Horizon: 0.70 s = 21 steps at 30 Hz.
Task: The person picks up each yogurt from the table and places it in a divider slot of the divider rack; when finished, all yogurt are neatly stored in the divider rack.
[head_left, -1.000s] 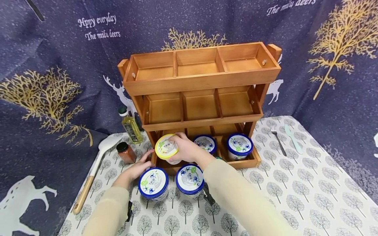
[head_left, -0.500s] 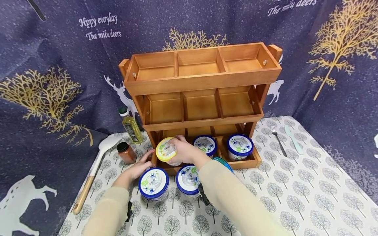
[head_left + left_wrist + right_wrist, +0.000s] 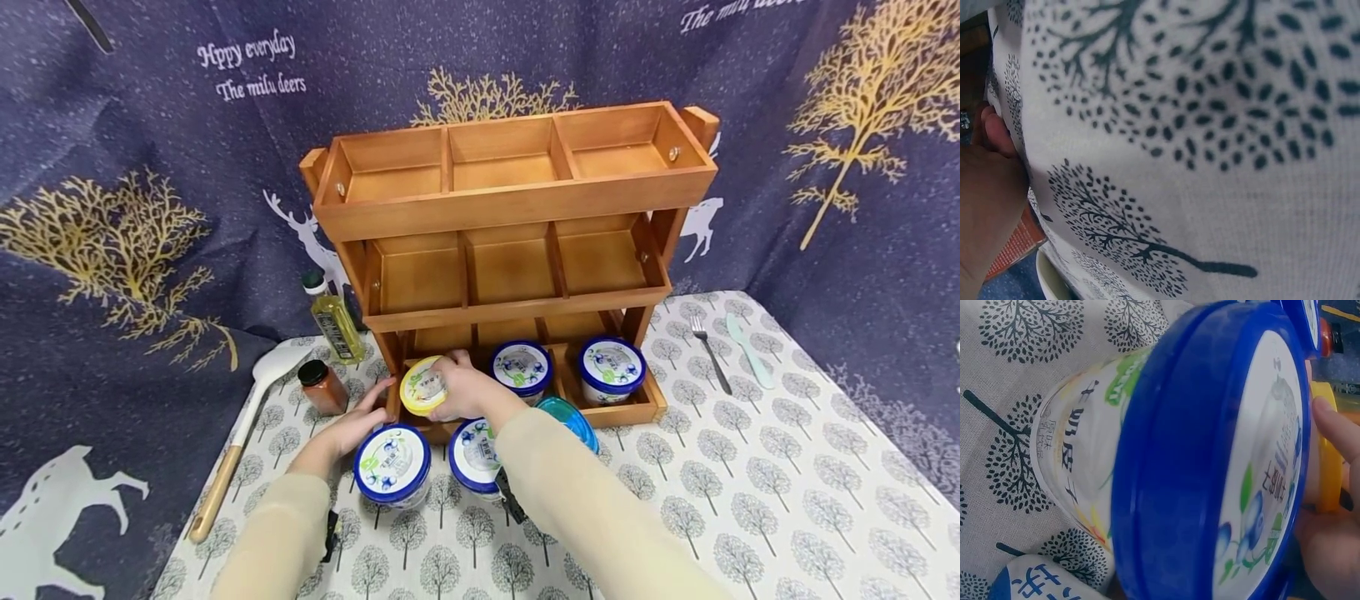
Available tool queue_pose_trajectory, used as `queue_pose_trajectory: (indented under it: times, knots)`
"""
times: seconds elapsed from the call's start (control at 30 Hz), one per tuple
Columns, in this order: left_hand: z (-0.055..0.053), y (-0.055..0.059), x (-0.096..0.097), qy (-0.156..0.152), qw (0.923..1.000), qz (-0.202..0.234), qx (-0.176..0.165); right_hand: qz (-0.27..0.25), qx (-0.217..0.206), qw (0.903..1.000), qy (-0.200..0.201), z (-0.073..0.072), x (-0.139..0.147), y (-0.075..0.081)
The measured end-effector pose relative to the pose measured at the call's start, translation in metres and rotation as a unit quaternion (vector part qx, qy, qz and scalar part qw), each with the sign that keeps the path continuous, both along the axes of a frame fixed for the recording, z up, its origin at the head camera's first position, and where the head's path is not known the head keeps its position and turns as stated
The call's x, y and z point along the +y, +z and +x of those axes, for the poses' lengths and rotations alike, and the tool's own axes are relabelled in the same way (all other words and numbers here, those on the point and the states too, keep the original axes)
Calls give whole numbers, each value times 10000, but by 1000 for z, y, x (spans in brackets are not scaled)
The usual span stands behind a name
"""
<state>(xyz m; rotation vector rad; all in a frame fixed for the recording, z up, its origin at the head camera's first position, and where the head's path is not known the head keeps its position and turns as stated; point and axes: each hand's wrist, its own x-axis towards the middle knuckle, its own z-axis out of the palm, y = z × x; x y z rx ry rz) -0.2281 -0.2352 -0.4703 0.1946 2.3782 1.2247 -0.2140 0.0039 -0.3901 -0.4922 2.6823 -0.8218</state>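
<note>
In the head view my right hand grips a small tub with a yellow lid. The tub is tilted, low in the left compartment of the bottom tier of a wooden three-tier rack. Its yellow rim also shows between thumb and fingers in the right wrist view. My left hand touches the bottom tier's left end with its fingers extended. Two blue-lidded tubs stand in front of the rack, one left and one partly behind my right forearm. The right wrist view is mostly filled by a blue-lidded tub.
Two more blue-lidded tubs sit in the middle and right bottom compartments. A turquoise-lidded container is beside my right sleeve. An oil bottle, spice jar and long spatula lie left. A fork and turquoise knife lie right.
My right hand has moved the yellow-lidded tub slightly right and lower into the bottom left compartment. The turquoise-lidded container has come into view beside the sleeve. My left hand has stayed put.
</note>
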Motion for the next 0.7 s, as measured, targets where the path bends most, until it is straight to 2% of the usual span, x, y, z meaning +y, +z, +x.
queue_pose_trajectory:
  times: [0.27, 0.53, 0.7]
  knots:
    - [0, 2, 0, -23, 10000, 77, 59, 517, 239, 9984, -35, 1, 2, 8]
    - [6, 3, 0, -10, 10000, 41, -24, 484, -24, 9985, -248, 3, 2, 2]
    - [4, 5, 2, -11, 10000, 60, 28, 447, -4, 9988, -191, 2, 2, 2]
